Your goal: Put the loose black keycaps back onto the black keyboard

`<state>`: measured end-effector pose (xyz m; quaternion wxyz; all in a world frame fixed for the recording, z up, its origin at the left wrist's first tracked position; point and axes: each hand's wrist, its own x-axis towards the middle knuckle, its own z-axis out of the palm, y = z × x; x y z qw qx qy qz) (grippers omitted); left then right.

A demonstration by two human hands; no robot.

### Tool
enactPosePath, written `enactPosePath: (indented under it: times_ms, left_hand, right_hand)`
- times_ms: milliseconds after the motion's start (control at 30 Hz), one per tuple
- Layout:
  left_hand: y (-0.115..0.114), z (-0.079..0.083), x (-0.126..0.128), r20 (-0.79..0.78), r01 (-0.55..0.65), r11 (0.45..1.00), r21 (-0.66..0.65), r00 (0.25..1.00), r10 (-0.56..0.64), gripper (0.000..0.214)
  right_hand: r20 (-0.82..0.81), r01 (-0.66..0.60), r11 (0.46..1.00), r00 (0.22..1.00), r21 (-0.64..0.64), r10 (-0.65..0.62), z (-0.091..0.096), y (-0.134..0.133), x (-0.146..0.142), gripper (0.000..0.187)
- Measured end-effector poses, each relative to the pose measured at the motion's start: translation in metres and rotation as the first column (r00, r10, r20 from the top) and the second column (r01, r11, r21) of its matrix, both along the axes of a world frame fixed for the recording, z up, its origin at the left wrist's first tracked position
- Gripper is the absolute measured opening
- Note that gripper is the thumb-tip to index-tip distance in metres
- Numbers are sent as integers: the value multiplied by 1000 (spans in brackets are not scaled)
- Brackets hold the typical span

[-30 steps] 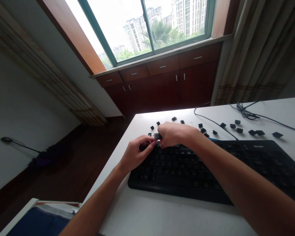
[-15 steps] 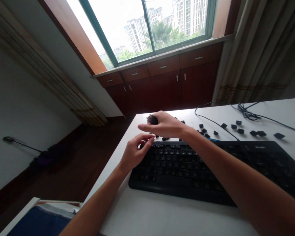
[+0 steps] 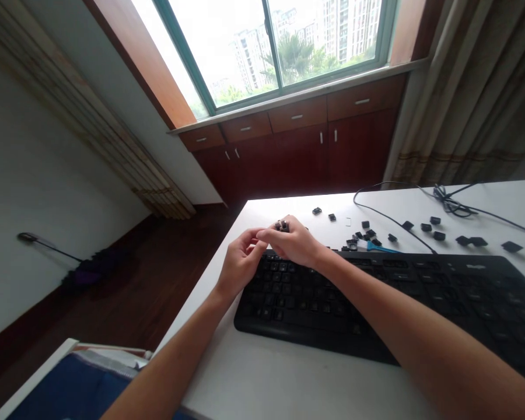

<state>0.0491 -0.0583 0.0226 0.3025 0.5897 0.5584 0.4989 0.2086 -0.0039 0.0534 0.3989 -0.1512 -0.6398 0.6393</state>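
Our left hand (image 3: 241, 262) and right hand (image 3: 292, 242) are together above the black keyboard (image 3: 354, 303), the right pinching a small black keycap (image 3: 282, 226), light, stiff plastic best held by its side edges.

The right hand (image 3: 291, 242) pinches a small black plastic keycap (image 3: 282, 226) above a black computer keyboard (image 3: 315, 309), the left hand (image 3: 241, 262) just beside it; loose black keycaps (image 3: 367, 233) and a small blue plastic brush (image 3: 378, 248) lie beyond the right hand.

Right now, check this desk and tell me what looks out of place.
Loose keycaps lie scattered on the desk behind the keyboard, off their keys, and the right hand pinches more. A small blue brush lies against the keyboard's edge.
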Motion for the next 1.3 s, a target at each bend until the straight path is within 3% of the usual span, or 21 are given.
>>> enactPosePath:
  times_ms: [667, 867, 1000, 1167, 1200, 1233, 1300]
  left_hand:
    - [1, -5, -1, 60, -5, 1000, -8, 998, 5, 33]
    - [1, -4, 0, 66, -16, 1000, -10, 998, 17, 35]
    - [1, -2, 1, 45, -30, 999, -15, 999, 30, 36]
    - [0, 1, 3, 8, -60, 998, -26, 998, 60, 35]
    - [0, 2, 3, 1, -62, 998, -26, 998, 62, 35]
    - [0, 2, 3, -7, -63, 998, -27, 998, 62, 36]
    - [0, 1, 3, -23, -63, 998, -28, 998, 62, 36]
  right_hand:
    - [21, -7, 994, 1000, 106, 5, -20, 2, -2, 47]
    - [45, -38, 996, 998, 83, 34, -26, 2, -4, 46]
    - [34, -23, 999, 999, 28, 22, -14, 6, 2, 48]
    - [19, 189, 982, 982, 8, -189, 16, 24, 27, 47]
    - [63, 251, 967, 965, 48, -254, 20, 28, 34, 44]
    - [216, 342, 911, 895, 231, -390, 22, 33, 40, 41]
    - [442, 268, 776, 696, 571, -566, 21, 40, 50, 31]
